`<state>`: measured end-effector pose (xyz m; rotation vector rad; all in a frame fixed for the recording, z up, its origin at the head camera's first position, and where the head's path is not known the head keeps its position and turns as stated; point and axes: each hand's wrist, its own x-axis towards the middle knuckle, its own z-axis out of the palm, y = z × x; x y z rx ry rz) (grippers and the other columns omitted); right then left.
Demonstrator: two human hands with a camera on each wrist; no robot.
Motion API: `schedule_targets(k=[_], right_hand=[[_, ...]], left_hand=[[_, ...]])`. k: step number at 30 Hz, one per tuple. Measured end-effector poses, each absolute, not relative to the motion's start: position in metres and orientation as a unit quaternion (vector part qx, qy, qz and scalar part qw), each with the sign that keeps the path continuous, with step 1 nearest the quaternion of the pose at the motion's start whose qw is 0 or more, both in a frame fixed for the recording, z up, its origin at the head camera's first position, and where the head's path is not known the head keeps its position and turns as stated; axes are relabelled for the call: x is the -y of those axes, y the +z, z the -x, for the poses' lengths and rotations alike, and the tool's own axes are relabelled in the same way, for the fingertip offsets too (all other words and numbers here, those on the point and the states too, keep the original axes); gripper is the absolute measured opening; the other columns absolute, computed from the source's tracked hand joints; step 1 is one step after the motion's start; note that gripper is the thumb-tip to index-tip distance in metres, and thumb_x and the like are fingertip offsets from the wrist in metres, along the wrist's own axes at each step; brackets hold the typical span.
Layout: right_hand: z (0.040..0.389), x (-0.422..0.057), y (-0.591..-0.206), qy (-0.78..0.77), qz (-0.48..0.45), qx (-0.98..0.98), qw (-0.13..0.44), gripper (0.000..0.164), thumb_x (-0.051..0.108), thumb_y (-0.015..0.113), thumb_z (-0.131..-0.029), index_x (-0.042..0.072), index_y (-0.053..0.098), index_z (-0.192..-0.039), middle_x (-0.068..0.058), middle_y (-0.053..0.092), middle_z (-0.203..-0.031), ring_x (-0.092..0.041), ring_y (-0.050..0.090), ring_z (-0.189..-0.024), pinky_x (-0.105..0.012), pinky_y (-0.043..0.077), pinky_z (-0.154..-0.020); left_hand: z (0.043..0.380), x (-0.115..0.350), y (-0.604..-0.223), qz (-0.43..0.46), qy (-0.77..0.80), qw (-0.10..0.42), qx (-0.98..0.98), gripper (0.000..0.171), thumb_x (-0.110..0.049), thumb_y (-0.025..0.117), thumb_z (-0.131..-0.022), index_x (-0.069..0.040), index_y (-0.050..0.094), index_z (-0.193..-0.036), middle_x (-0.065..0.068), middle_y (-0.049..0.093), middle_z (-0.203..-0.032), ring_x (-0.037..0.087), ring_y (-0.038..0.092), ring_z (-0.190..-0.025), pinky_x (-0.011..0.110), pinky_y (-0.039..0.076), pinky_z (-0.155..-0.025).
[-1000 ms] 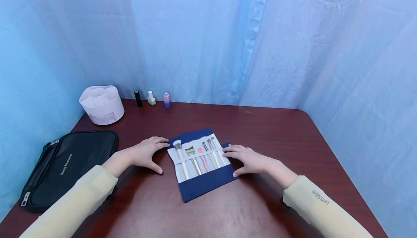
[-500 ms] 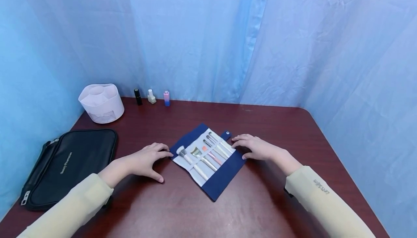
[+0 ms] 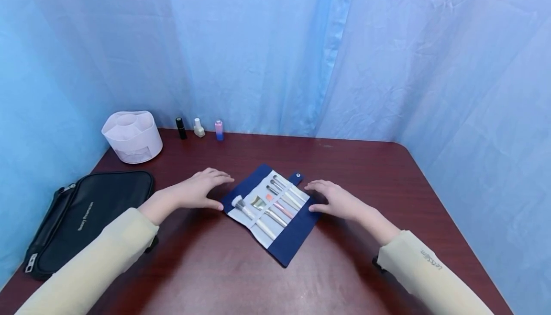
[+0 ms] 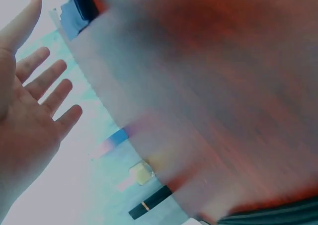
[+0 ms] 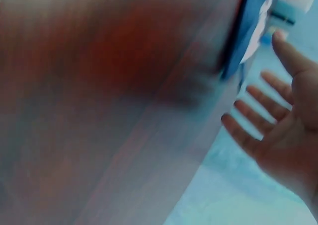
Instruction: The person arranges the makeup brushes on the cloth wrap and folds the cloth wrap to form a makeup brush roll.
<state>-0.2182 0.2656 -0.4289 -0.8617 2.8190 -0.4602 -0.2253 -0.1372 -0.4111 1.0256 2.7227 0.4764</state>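
Note:
A navy makeup brush roll (image 3: 297, 231) lies unrolled and slanted on the table, its pale lining showing. Several brushes, among them a white-handled brush (image 3: 258, 221) and a pink one (image 3: 281, 208), sit tucked under its band. My left hand (image 3: 193, 191) is at the roll's left corner, thumb tip right at the edge and fingers reaching past it over the table. On the other side, my right hand (image 3: 337, 201) has its thumb at the navy flap and its fingertips by the right edge. Both wrist views show an outspread left hand (image 4: 37, 96) and right hand (image 5: 283, 118) holding nothing.
A black zip case (image 3: 107, 205) lies at the left. Behind it stands a white organizer (image 3: 133, 138). Along the back edge are a black lipstick tube (image 3: 181, 128), a nail polish bottle (image 3: 198, 128) and a pink-blue bottle (image 3: 219, 130). Blue curtains (image 3: 258, 56) surround the table.
The brush roll has turned counterclockwise, exposing its snap tab at the upper right. My right hand has shifted slightly up and right; my left hand has lately moved up, its thumb reaching the roll's corner.

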Motion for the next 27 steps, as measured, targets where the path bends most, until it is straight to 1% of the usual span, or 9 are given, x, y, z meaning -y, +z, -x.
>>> schedule_targets(k=[3,5,8,11,14,16,20,27], right_hand=[[0.200,-0.253,-0.427,-0.169,0.258,-0.950,0.055,0.061,0.039,0.071,-0.083,0.007,0.054,-0.132,-0.011,0.056,-0.131,-0.025,0.052,-0.121,-0.044,0.045,-0.098],[0.188,-0.245,-0.426,-0.176,0.240,-0.954,0.051,0.063,0.038,0.072,-0.083,0.002,0.054,-0.131,-0.013,0.057,-0.128,-0.026,0.054,-0.118,-0.043,0.046,-0.096],[0.174,-0.235,-0.425,-0.168,0.215,-0.960,0.055,0.068,0.040,0.073,-0.081,-0.002,0.053,-0.130,-0.017,0.056,-0.128,-0.028,0.054,-0.118,-0.043,0.047,-0.095],[0.167,-0.229,-0.426,-0.147,0.196,-0.967,0.066,0.074,0.042,0.075,-0.078,-0.003,0.051,-0.131,-0.018,0.054,-0.130,-0.029,0.052,-0.119,-0.042,0.046,-0.096],[0.164,-0.226,-0.430,-0.125,0.187,-0.972,0.072,0.077,0.043,0.077,-0.075,-0.003,0.051,-0.132,-0.017,0.051,-0.133,-0.029,0.050,-0.121,-0.042,0.046,-0.096],[0.164,-0.225,-0.432,-0.104,0.189,-0.974,0.071,0.078,0.043,0.077,-0.075,-0.003,0.051,-0.132,-0.017,0.049,-0.135,-0.029,0.048,-0.123,-0.042,0.046,-0.095],[0.164,-0.225,-0.435,-0.074,0.198,-0.975,0.066,0.079,0.045,0.077,-0.075,-0.003,0.050,-0.132,-0.017,0.048,-0.136,-0.030,0.047,-0.124,-0.043,0.047,-0.094],[0.174,-0.230,-0.436,-0.087,0.222,-0.969,0.062,0.077,0.040,0.078,-0.076,-0.004,0.050,-0.132,-0.019,0.049,-0.136,-0.031,0.048,-0.125,-0.043,0.045,-0.097]], left_hand=[[0.237,0.131,-0.412,-0.346,0.150,0.096,-0.921,0.074,-0.036,0.075,-0.079,-0.013,0.043,-0.142,0.011,0.043,-0.144,0.033,0.033,-0.134,0.057,0.030,-0.106],[0.244,0.127,-0.415,-0.345,0.147,0.102,-0.921,0.076,-0.036,0.076,-0.079,-0.015,0.042,-0.143,0.011,0.041,-0.146,0.033,0.030,-0.136,0.057,0.027,-0.107],[0.252,0.122,-0.420,-0.352,0.148,0.108,-0.918,0.077,-0.036,0.076,-0.078,-0.014,0.042,-0.143,0.012,0.039,-0.147,0.035,0.027,-0.138,0.059,0.025,-0.107],[0.258,0.120,-0.424,-0.360,0.155,0.125,-0.912,0.075,-0.037,0.075,-0.078,-0.013,0.043,-0.142,0.014,0.037,-0.148,0.037,0.024,-0.138,0.060,0.023,-0.107],[0.260,0.119,-0.428,-0.371,0.155,0.146,-0.904,0.072,-0.037,0.074,-0.079,-0.014,0.045,-0.141,0.016,0.034,-0.149,0.040,0.020,-0.140,0.063,0.021,-0.107],[0.261,0.120,-0.431,-0.377,0.145,0.155,-0.901,0.070,-0.039,0.072,-0.080,-0.017,0.046,-0.141,0.016,0.032,-0.150,0.040,0.017,-0.141,0.063,0.020,-0.107],[0.262,0.120,-0.434,-0.385,0.128,0.151,-0.901,0.068,-0.042,0.072,-0.080,-0.020,0.048,-0.140,0.015,0.032,-0.151,0.040,0.015,-0.141,0.062,0.019,-0.108],[0.258,0.123,-0.434,-0.384,0.125,0.143,-0.903,0.069,-0.044,0.072,-0.079,-0.018,0.049,-0.139,0.015,0.034,-0.150,0.040,0.016,-0.141,0.062,0.019,-0.108]])
